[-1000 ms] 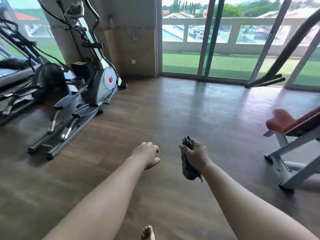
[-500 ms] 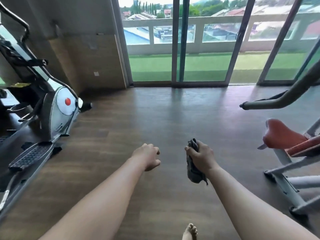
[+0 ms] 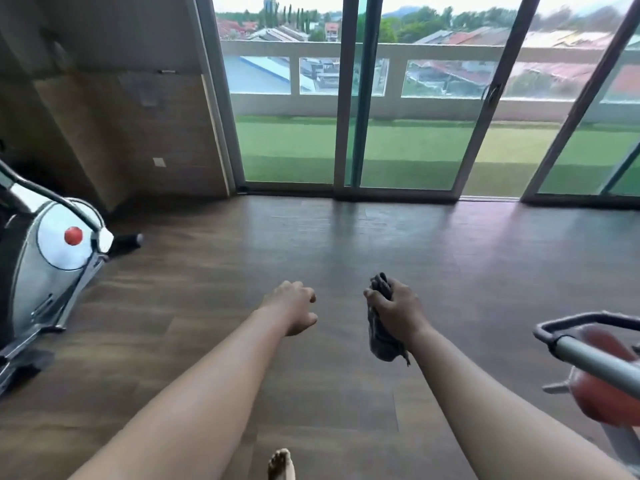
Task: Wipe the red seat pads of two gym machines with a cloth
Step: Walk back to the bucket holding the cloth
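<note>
while my right hand (image 3: 394, 313) grips the bunched grey cloth (image 3: 382, 337), the red seat pad (image 3: 602, 393) sits low, blurred and partly behind a grey handle bar (image 3: 588, 358), so i cannot tell its long axis. my right hand is left of the pad, well apart from it, yet nearer than my left hand (image 3: 292, 306), which lies farther left of the pad, loosely curled and holding nothing. i judge the reach goes rightward with the cloth hand.
</note>
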Motion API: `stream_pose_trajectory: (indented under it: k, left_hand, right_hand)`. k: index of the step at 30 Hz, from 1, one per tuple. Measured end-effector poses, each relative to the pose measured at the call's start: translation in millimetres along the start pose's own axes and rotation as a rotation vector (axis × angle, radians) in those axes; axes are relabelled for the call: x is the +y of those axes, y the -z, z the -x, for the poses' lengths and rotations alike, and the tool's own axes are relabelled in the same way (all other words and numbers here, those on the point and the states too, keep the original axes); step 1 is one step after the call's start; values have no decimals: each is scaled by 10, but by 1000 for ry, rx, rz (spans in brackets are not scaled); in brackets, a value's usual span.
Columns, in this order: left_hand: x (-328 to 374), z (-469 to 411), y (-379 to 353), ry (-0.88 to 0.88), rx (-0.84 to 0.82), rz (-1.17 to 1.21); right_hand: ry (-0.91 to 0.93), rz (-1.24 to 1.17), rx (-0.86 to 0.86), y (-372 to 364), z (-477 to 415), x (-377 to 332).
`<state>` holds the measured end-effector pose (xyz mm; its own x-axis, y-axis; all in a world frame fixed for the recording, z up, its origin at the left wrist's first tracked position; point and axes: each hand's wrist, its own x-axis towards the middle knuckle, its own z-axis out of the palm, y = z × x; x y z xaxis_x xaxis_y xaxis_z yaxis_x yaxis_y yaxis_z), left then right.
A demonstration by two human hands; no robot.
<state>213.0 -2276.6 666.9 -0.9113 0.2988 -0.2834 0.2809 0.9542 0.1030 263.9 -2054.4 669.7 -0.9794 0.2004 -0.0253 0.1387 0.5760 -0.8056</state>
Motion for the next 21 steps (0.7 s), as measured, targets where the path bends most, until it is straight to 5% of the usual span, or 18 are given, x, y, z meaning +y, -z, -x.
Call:
stream_pose_trajectory:
  k: [9, 21]
  left_hand:
    - [104, -2927, 896, -192, -50, -93]
    - [1803, -6415, 1779, -440, -73, -148]
  right_hand:
    - [-139, -32, 175, 198, -2510, 116]
    - [-311, -67, 387, 1695, -5552, 1128]
